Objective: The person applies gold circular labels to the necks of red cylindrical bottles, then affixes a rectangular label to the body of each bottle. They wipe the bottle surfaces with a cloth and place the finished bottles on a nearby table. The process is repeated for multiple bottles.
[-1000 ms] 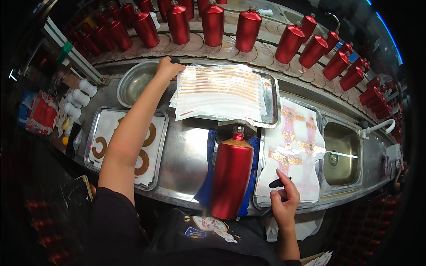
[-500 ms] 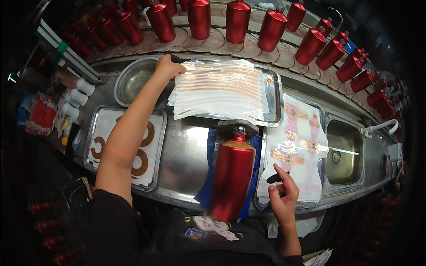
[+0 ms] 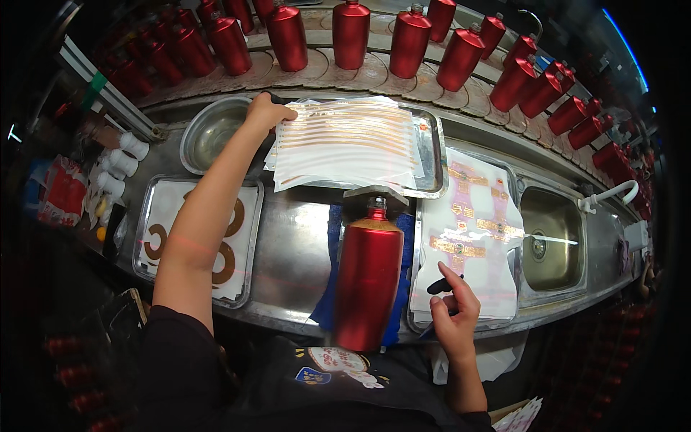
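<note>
My left hand (image 3: 270, 114) reaches to the far left corner of a stack of white sheets with curved gold strips (image 3: 345, 144), its thumb and fingers closed on the corner. A black cover is on one fingertip. My right hand (image 3: 457, 306) hovers over the near part of the patterned label sheets (image 3: 468, 216), index finger stretched out and the other fingers curled. Black covers show on its fingers, and a dark thin piece, too hidden to name, pokes out below them. Between my arms a red bottle (image 3: 369, 281) leans toward me, its neck at a metal holder (image 3: 376, 194).
Several red bottles (image 3: 351, 36) stand on a curved conveyor (image 3: 324, 68) behind the bench. A metal bowl (image 3: 188, 144) and a tray (image 3: 252, 273) of brown curved pieces lie left; a sink (image 3: 551, 266) with a white tap (image 3: 612, 194) is right. Blue cloth (image 3: 325, 288) lies under the red bottle.
The conveyor bottles have shifted left. The view has moved slightly. My left hand keeps to the sheet corner, and my right hand stays at nearly the same place.
</note>
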Tool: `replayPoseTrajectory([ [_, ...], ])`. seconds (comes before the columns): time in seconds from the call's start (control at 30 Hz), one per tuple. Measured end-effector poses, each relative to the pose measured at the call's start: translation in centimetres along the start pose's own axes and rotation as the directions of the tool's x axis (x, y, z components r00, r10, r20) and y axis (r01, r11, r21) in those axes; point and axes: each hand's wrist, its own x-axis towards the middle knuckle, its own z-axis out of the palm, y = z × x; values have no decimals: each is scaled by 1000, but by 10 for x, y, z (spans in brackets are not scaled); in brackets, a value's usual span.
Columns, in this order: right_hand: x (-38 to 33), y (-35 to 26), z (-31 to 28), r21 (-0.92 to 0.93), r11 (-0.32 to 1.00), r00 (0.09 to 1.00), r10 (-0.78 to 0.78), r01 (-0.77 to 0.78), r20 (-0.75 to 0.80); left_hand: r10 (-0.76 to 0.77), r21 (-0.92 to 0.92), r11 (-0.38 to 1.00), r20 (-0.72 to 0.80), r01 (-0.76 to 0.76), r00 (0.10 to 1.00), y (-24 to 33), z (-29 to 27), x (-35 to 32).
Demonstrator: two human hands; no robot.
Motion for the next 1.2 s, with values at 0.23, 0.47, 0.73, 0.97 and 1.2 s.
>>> replayPoseTrajectory([
  [0.23, 0, 4, -2, 10, 1000, 1000, 10, -10, 15, 88, 263, 962, -67, -67, 994, 22, -3, -21],
  [0.47, 5, 2, -2, 8, 1000, 999, -4, 4, 34, 659, 330, 719, -43, -612, 751, 33, 18, -45],
  [0.73, 4, 3, -5, -19, 996, 996, -89, 89, -8, 587, 392, 738, 31, -550, 809, 41, 40, -39],
  [0.97, 7, 4, -11, -7, 1000, 999, -17, 17, -26, 588, 56, 798, 151, -601, 795, 72, 19, -29],
  [1.2, 23, -10, -26, 83, 996, 997, -3, 10, -83, 696, -466, 708, 336, -530, 634, 168, -11, -77],
])
